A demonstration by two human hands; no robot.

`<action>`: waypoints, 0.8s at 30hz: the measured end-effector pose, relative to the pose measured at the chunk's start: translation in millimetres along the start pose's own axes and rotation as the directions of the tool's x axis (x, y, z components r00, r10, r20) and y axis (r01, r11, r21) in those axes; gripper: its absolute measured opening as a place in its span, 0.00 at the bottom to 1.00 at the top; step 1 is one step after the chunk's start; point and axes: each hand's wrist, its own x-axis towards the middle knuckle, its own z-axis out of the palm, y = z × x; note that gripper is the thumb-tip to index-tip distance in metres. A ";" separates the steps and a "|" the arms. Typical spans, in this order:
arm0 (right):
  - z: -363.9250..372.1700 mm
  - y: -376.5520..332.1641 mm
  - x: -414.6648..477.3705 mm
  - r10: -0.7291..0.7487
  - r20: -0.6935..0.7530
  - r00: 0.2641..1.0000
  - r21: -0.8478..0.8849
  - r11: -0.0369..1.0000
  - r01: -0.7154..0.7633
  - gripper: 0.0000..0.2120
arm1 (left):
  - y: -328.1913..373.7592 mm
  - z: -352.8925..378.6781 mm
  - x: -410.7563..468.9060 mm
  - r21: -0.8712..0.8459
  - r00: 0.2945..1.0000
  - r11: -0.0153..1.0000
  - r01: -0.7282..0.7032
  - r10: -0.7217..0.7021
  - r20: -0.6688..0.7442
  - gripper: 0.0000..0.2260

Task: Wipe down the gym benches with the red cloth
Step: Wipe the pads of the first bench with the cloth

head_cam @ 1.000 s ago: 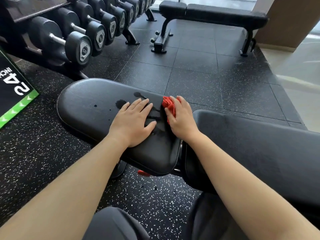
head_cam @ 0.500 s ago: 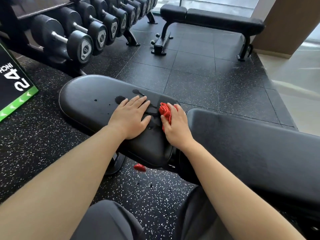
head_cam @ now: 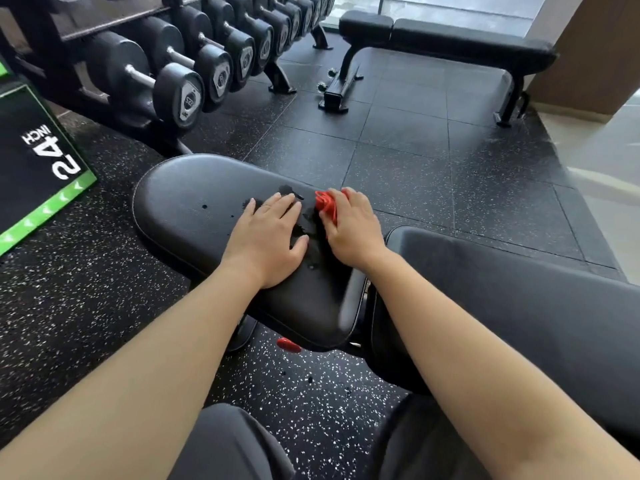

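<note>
Head view, single frame. I log from the largest thing down.

Floor (head_cam: 398, 161): black speckled rubber tiles across the whole field.

Near bench (head_cam: 311, 306): black and padded, crossing the middle of the view. Its seat pad (head_cam: 194, 209) lies from centre out toward 9 o'clock. Its back pad (head_cam: 502, 289) runs off toward 4 o'clock, and a narrow gap separates the two pads.

Dumbbell rack (head_cam: 194, 71): at 11 o'clock, a row of black dumbbells with their end caps facing me.

Far bench (head_cam: 450, 39): at 1 o'clock, flat, standing well apart from the near one.

Box (head_cam: 34, 168): at 9 o'clock, black with a green edge, printed "24 INCH".

Left hand (head_cam: 266, 240): palm down on the seat pad at centre, fingers straight and close together, thumb spread toward 3 o'clock. It holds nothing.

Right hand (head_cam: 353, 230): just beside the left, at its 3 o'clock, on the far edge of the seat pad. Its fingers are curled over the red cloth (head_cam: 325, 206) and press it against the pad. The cloth is bunched and shows only at the fingertips, at the hand's 10 o'clock. How much of it lies under the palm I cannot tell.

Wet marks (head_cam: 287, 190): dark blotches on the seat pad at 12 o'clock of the left hand, with a few small drops toward 9 o'clock.

Red part (head_cam: 288, 344): below the seat pad at 6 o'clock, possibly a knob, too small to be sure.
</note>
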 end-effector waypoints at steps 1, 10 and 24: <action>-0.9 0.1 0.5 -0.008 0.002 1.000 -0.005 1.000 0.008 0.24 | 0.2 -0.4 -1.0 0.010 1.000 1.000 0.027 -0.026 -0.009 0.27; -7.5 6.5 -49.7 -0.118 0.024 0.993 0.112 0.987 0.114 0.25 | 0.0 -0.2 -0.1 0.055 0.997 0.996 0.071 -0.073 0.036 0.27; -7.8 0.3 20.3 -0.037 0.045 0.998 -0.051 0.998 0.039 0.22 | -0.6 0.6 2.2 0.051 0.997 0.996 0.072 -0.073 0.029 0.27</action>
